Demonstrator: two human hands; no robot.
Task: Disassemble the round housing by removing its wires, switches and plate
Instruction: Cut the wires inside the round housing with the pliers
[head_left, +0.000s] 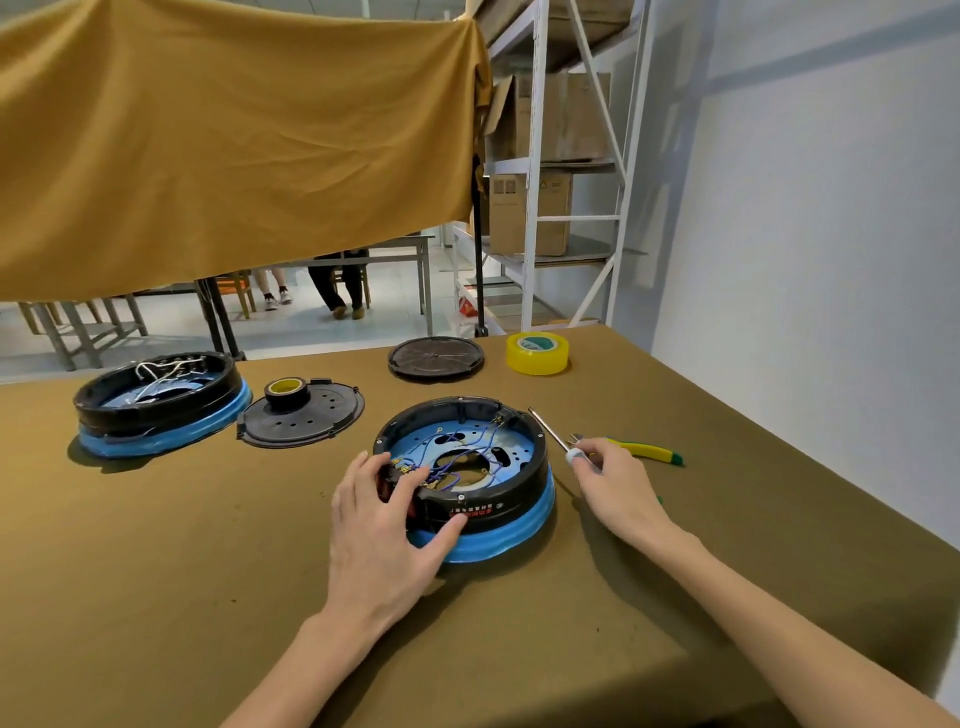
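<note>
Housing (464, 478), round, black on a blue base, sits mid-table with blue wires (457, 457) inside. I see my left hand (387, 525) gripping its 8 o'clock rim; my right hand (615, 480), at 3 o'clock, pinches a screwdriver (553, 435) beside pliers (644, 451).

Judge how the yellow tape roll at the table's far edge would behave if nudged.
The yellow tape roll lies flat on its side, so it would probably slide, not roll. It looks hollow and likely light. Stood on edge, it might roll off the table.
</note>
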